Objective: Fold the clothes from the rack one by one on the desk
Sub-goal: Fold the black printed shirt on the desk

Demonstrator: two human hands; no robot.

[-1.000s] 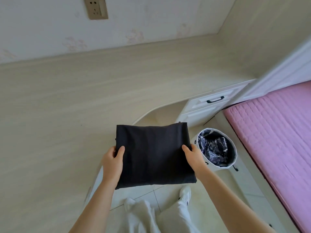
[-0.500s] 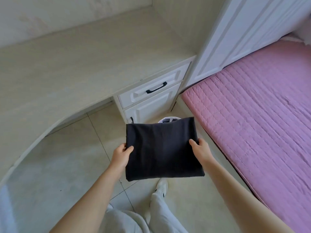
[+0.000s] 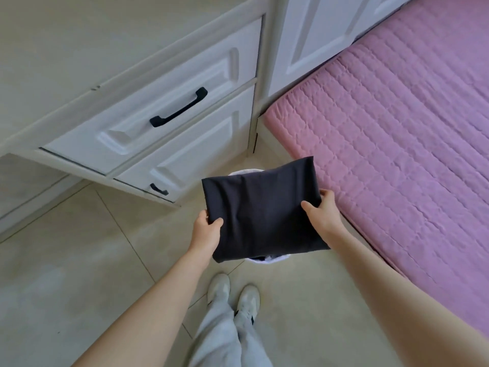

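Note:
A folded black garment (image 3: 260, 210) is held flat in the air between both hands. My left hand (image 3: 206, 230) grips its left edge, thumb on top. My right hand (image 3: 324, 211) grips its right edge. Directly beneath the garment a white round basket (image 3: 275, 259) stands on the floor; only slivers of its rim show at the garment's far and near edges. The desk top (image 3: 66, 49) lies at the upper left, away from the hands.
White drawers with black handles (image 3: 178, 107) stand under the desk at the left. A pink quilted bed (image 3: 397, 133) fills the right side. White wardrobe doors (image 3: 315, 35) rise behind. My legs and white shoes (image 3: 232, 295) stand on beige floor tiles.
The view has swung from the desk down and right toward the floor. Both hands carried the folded black garment off the desk to above the basket, which it now covers.

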